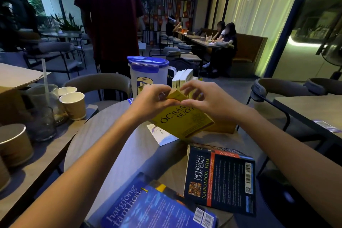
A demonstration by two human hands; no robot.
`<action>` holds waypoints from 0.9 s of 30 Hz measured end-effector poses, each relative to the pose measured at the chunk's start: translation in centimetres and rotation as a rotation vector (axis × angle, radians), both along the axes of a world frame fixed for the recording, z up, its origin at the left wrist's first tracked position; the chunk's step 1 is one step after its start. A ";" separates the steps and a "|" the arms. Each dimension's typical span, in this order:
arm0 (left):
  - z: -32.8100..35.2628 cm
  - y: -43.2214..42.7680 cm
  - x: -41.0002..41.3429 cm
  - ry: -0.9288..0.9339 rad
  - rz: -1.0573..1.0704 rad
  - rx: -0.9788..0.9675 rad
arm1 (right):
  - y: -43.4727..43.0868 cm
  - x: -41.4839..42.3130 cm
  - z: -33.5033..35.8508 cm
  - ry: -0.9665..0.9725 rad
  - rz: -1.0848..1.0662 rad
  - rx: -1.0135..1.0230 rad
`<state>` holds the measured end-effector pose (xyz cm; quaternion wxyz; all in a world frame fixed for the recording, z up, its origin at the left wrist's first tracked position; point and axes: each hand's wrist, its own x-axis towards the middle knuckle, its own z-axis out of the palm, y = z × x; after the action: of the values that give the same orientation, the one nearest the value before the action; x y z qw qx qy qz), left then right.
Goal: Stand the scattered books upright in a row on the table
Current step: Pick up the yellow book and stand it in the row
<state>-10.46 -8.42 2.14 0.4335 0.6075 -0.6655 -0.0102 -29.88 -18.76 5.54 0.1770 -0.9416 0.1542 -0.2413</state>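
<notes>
The left hand [153,100] and right hand [205,102] both pinch the top end of the yellow book [185,125], tilted above the counter [114,144] near the standing books [182,78]; it looks light and stiff, best held by its sides.

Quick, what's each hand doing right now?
Left hand: grips the top edge of the tilted yellow book.
Right hand: fingers curled over the same book's top, holding it too.
</notes>
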 end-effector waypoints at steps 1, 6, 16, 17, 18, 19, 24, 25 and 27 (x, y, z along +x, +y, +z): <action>0.2 -0.1 -0.2 -0.023 0.001 -0.010 | 0.2 0.3 0.2 -0.018 0.009 -0.012; -0.2 -0.5 -0.4 -0.007 0.034 -0.022 | -0.8 0.8 0.8 -0.031 -0.024 -0.041; -0.1 -1.3 -0.7 0.028 0.048 -0.075 | -3.6 -1.5 1.8 0.103 -0.119 -0.196; 0.4 -1.5 -1.1 0.019 0.048 -0.093 | -4.0 -1.5 2.0 0.103 -0.135 -0.193; 0.9 -1.7 -1.4 0.012 0.050 -0.110 | -4.4 -1.4 2.2 0.091 -0.146 -0.181; 1.4 -1.8 -1.6 0.009 0.052 -0.128 | -4.7 -1.3 2.6 0.073 -0.152 -0.176; 3.2 -3.0 -2.9 0.002 0.092 -0.227 | -6.0 -0.2 4.9 -0.036 -0.129 -0.211; 3.5 -3.3 -3.2 0.013 0.102 -0.241 | -6.4 0.0 5.3 -0.045 -0.123 -0.221; 3.9 -4.0 -3.9 0.057 0.105 -0.228 | -7.4 0.3 5.4 -0.040 -0.123 -0.247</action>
<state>-14.32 -12.38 6.05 0.5184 0.5878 -0.6171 0.0712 -29.54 -26.15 10.96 0.0476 -0.9400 0.1768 -0.2877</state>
